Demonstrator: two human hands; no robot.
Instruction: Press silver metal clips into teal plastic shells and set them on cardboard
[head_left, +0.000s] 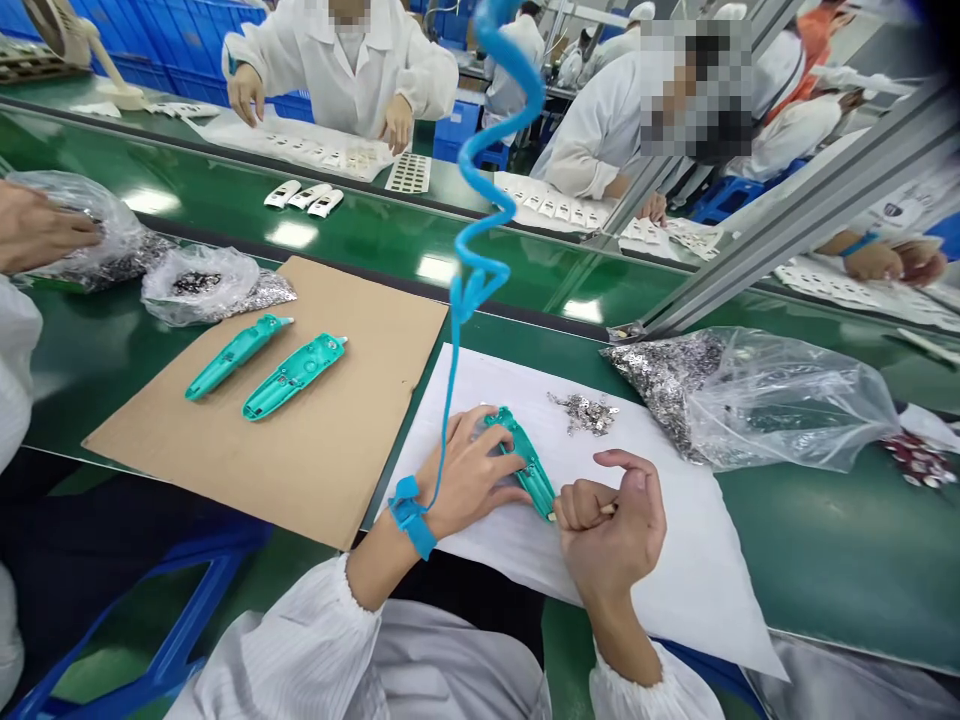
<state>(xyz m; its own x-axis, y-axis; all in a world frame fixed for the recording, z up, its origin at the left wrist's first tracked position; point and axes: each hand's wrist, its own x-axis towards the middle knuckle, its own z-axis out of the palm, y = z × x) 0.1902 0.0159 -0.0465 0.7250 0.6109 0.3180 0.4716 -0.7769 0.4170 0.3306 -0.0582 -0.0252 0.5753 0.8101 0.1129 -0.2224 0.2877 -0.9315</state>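
Note:
My left hand point(469, 475) wraps round a teal plastic housing point(529, 465) and presses it down on a white foam sheet point(675, 560). A blue wrist strap point(411, 515) with a coiled blue cord point(480, 200) sits on that wrist. My right hand point(611, 520) is closed in a fist round a thin wooden stick point(606, 509), its tip at the housing's near end. A small heap of tiny metal parts point(586, 412) lies on the sheet just beyond the housing.
Two more teal housings point(294, 375) lie on a cardboard sheet point(300, 450) at left. Plastic bags of metal parts sit at right point(750, 395) and at left point(202, 285). A neighbour's hand point(37, 230) rests on another bag. People in white coats work across the green conveyor point(375, 235).

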